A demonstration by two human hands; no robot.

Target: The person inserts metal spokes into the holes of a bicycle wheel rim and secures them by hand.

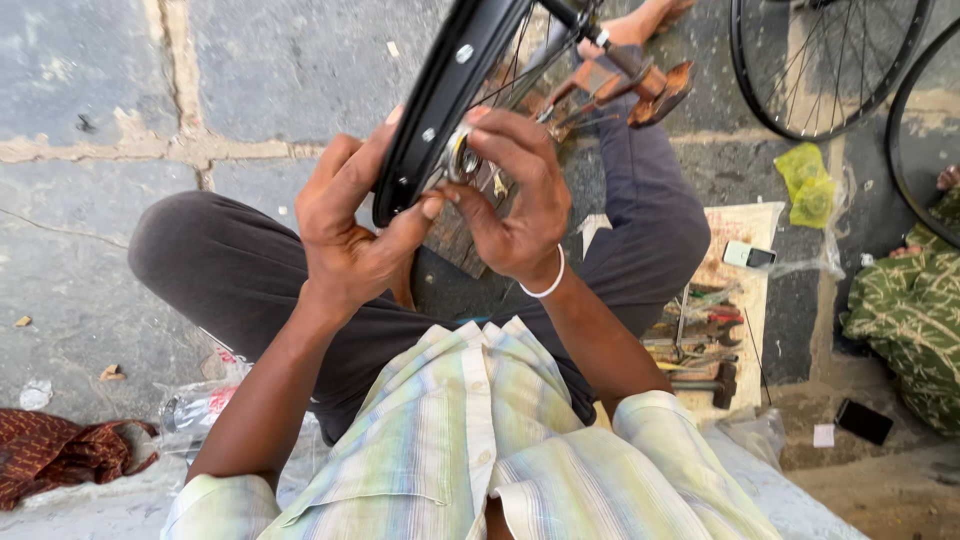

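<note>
The left hand point(350, 225) is wrapped around the edge of a black metal bicycle wheel rim point(440, 100), thumb pressed on its inner face. The right hand point(515, 195) pinches a small silvery metal fitting point(462, 160) against the same rim, fingers curled closed over it. The rim stands tilted over the person's crossed legs, its thin spokes point(510, 75) running behind the hands. Two more black spoked wheels point(830, 70) stand at the upper right. One row of hand tools, a hammer among them, lies on a flat cardboard sheet point(735, 225) to the right, with one small pale phone-like device point(748, 256) and one yellow-green plastic bag point(808, 185).
</note>
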